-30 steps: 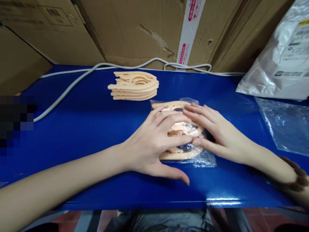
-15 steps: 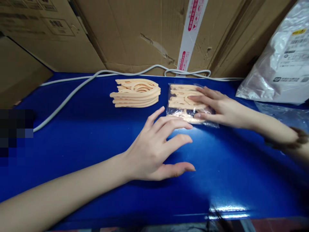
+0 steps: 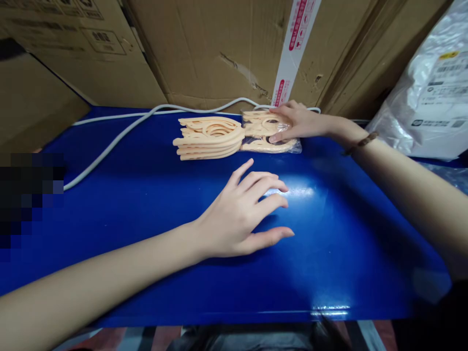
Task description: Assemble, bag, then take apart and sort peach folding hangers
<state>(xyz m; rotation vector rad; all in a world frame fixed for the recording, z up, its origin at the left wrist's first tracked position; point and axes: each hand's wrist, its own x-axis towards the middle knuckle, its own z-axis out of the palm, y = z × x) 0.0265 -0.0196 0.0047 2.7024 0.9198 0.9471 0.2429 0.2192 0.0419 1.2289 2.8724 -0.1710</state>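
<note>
No wording legible for sure. Just behind R hand [image 3: 302,121]: sealing tape [image 3: 299,41] on big carton [image 3: 204,53], red Chinese chars + sm. pictograms, too tiny to read. R of grip: plastic mailer [image 3: 393,114] w/ label [image 3: 442,90], yellow patch, barcode-like stripes, dk print, blurred. Far L of grip: side carton [image 3: 113,78] w/ dk print, framed bold chars, unreadable.

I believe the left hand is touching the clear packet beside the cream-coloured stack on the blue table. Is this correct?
Not the left hand: the head view shows the right hand touching the clear packet, which lies beside the cream-coloured stack on the blue table.
</note>
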